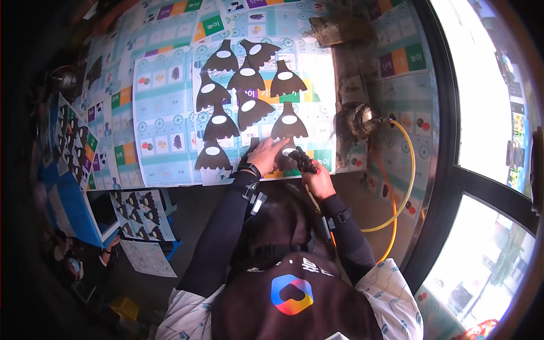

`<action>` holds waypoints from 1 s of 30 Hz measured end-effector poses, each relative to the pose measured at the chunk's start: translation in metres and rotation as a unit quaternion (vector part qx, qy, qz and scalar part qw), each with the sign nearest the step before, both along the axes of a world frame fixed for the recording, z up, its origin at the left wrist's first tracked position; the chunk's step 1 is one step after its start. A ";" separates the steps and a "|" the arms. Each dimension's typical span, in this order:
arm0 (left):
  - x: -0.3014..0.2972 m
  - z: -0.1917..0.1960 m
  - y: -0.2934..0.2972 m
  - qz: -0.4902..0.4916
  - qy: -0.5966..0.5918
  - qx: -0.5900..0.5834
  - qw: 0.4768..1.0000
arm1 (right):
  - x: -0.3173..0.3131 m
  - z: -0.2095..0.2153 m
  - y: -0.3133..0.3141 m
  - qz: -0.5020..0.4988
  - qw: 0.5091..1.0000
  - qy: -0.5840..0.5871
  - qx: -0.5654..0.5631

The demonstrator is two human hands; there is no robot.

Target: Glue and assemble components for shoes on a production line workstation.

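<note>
Covered table [126, 175]: beneath both hands' fingers;
Scalloped dark piece [288, 154]: at the left fingertips;
Left hand [264, 156]: fingers spread, seemingly steadying the piece;
Right hand [320, 182]: fingers wrapped round a black gun-like tool [305, 163];
Tool: ahead of right fingers; apparently working the piece; next move calls for steady aim

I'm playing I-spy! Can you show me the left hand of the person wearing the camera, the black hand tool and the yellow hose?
Left hand [264, 155]: head view, back of the hand.
Black hand tool [305, 162]: head view, its dark body.
Yellow hose [415, 158]: head view, outer bend.
</note>
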State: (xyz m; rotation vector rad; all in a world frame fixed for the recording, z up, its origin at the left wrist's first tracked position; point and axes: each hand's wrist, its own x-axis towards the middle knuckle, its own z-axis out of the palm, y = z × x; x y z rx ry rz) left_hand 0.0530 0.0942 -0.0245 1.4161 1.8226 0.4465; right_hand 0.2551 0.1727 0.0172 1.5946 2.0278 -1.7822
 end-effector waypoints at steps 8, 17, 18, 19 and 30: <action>-0.001 0.006 0.001 -0.012 -0.003 -0.019 1.000 | 0.005 0.009 -0.001 0.022 0.999 0.014 -0.018; 0.000 0.005 -0.001 0.001 -0.006 -0.010 1.000 | 0.003 0.022 0.001 -0.002 1.000 -0.012 0.004; 0.000 0.005 -0.001 0.001 -0.005 -0.010 1.000 | 0.003 0.023 0.003 -0.002 1.000 -0.011 0.004; 0.000 0.005 -0.001 -0.003 -0.002 -0.004 1.000 | 0.004 0.025 0.006 -0.002 1.000 -0.011 -0.018; 0.000 0.001 -0.003 -0.005 0.004 0.005 1.000 | 0.012 0.018 0.004 -0.012 0.999 -0.035 -0.027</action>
